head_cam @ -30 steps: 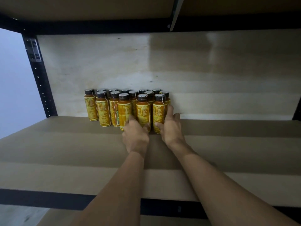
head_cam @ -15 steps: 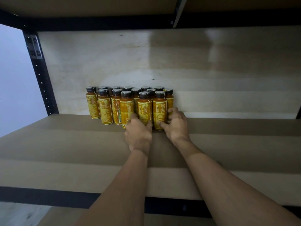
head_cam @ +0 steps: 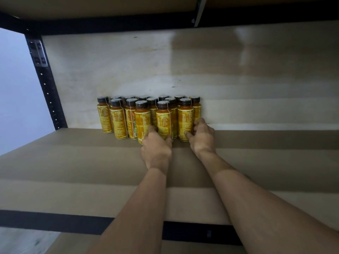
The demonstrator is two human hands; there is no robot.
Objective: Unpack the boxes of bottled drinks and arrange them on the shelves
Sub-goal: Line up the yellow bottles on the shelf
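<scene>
Each grip clasps a glossy cylinder — left hand (head_cam: 156,150) the middle bottle (head_cam: 163,120), right hand (head_cam: 202,139) the front-right bottle (head_cam: 185,116).

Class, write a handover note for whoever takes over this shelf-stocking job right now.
Left hand grips the middle front bottle near its base.
Right hand grips the right front bottle likewise.
Done: the other bottles stand upright, clustered at the back of the shelf.
Left: let go of both, then probably bring more bottles and extend the rows rightwards.
</scene>
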